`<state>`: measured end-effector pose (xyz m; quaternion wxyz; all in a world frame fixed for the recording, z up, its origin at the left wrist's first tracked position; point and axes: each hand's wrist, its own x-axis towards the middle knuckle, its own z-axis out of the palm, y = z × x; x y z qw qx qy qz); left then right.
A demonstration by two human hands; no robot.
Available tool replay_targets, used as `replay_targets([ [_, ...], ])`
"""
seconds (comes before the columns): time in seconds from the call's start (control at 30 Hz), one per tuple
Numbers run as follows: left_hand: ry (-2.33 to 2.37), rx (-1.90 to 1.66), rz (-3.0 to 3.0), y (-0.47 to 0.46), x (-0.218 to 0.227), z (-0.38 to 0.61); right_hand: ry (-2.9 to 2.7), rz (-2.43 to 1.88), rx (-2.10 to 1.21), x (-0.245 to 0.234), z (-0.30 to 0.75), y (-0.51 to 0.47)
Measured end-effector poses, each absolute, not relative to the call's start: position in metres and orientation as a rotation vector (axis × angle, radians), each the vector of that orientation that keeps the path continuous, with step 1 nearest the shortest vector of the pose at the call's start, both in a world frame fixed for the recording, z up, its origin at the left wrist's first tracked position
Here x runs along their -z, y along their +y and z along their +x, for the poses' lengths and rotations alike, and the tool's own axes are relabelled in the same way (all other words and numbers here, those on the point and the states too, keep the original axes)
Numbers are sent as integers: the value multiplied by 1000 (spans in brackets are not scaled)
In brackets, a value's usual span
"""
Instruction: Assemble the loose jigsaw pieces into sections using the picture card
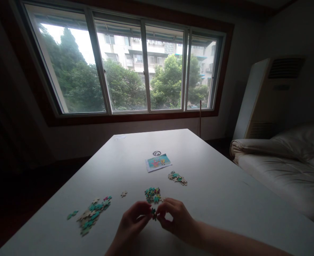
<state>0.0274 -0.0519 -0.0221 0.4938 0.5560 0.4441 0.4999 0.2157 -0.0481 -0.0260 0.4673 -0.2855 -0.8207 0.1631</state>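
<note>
Between my two hands, just above the near part of the table, is a small dark green puzzle piece (154, 214). My left hand (134, 218) pinches its left side with thumb and finger. My right hand (177, 218) has its fingertips closed at the right side of the same piece. Right beyond my fingers lies a small heap of green, yellow and red puzzle pieces (152, 195). A few pale pieces beside that heap are partly hidden by my right hand. Whether the held piece is one or two joined pieces is too small to tell.
A larger pile of teal and beige puzzle pieces (93, 215) lies at left, with a lone beige piece (124, 194) nearer the middle. Another pile (177, 177) sits right of centre. Farther back are a picture sheet (158, 163) and a dark ring-shaped item (157, 153) on the white table (215, 199).
</note>
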Motion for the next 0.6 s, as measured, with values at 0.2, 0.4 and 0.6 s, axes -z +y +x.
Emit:
replay_targets([
  [0.2,1070,-1225,1391,-54,17,30,-2023,-698,-423,25,217,-48],
  [0.4,1099,-1231,1387,-56,13,32,-2027,-723,-427,27,218,-48],
  [0.6,1076,-1270,1388,-55,18,30,-2013,-807,-451,23,217,-51],
])
